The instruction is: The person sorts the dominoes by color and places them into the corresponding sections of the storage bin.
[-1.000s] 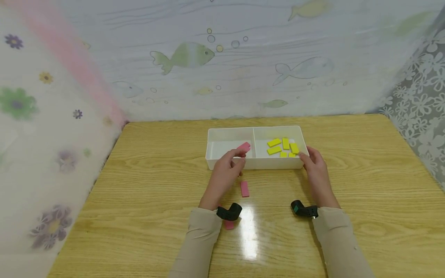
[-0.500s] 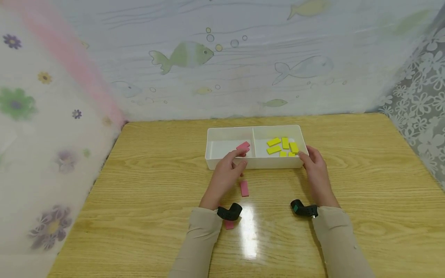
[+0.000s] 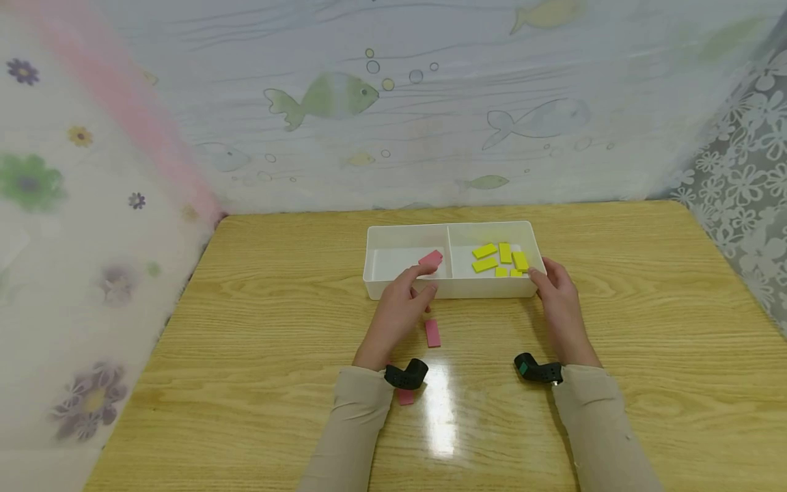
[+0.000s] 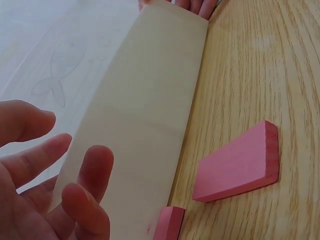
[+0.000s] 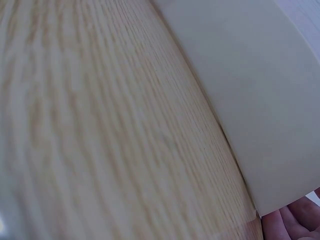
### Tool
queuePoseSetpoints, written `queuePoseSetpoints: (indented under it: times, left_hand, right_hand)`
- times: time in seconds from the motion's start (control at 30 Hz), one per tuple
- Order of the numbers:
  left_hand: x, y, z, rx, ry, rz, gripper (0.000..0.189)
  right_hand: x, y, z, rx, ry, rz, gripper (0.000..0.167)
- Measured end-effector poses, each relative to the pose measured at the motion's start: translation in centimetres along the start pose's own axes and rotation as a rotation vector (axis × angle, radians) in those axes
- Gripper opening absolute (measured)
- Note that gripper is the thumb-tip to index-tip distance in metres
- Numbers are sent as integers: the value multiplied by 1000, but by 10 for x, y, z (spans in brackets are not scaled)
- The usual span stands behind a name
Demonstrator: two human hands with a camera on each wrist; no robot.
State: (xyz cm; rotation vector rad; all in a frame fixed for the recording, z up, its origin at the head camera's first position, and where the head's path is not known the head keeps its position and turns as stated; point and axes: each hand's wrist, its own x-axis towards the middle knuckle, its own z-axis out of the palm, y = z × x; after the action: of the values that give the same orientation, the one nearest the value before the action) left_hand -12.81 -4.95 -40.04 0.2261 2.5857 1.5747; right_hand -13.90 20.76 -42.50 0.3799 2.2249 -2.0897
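A white two-compartment box (image 3: 393,290) stands on the table. Its left compartment contains pink blocks (image 3: 430,258), partly hidden by fingers; several yellow blocks (image 3: 484,264) lie in the right one. My left hand (image 3: 398,311) is at the front wall, its fingertips over the rim and its thumb outside. In the left wrist view the left fingers (image 4: 96,167) are loosely bent and apart, with nothing pinched between them. My right hand (image 3: 561,311) grips the box's right front corner, thumb at the rim and fingers round the end wall.
A pink block (image 3: 433,333) lies on the wooden table (image 3: 258,328) in front of the box. Another pink block (image 3: 406,397) shows partly beneath the left wrist camera (image 3: 407,375). A wall with painted fish (image 3: 338,98) rises behind the table.
My left thumb has shifted slightly to the right and down, away from the rim. The right hand keeps its grip on the box, which stays in place.
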Motion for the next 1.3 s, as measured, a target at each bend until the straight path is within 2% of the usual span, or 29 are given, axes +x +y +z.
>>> queuePoseSetpoints:
  times: [0.17, 0.5, 0.7, 0.87, 1.0, 1.13, 1.3]
  left_hand:
    - [1, 1, -1, -2, -4, 21, 26]
    - [2, 0, -1, -22, -13, 13, 29]
    - [2, 0, -3, -96, 3, 14, 29]
    - [0, 1, -6, -158, 15, 49, 25]
    - [0, 0, -7, -174, 27, 79, 23]
    - [1, 0, -7, -184, 11, 91, 21]
    - [-1, -1, -7, -156, -42, 97, 20]
  right_hand:
    - [1, -1, 0, 1, 2, -4, 63]
    - [0, -3, 0, 2, 1, 0, 63]
    - [1, -3, 0, 1, 5, 7, 64]
    - [1, -2, 0, -2, 4, 5, 64]
    - [1, -2, 1, -2, -1, -2, 63]
    - [1, -2, 1, -2, -4, -3, 64]
    - [0, 0, 0, -6, -7, -3, 64]
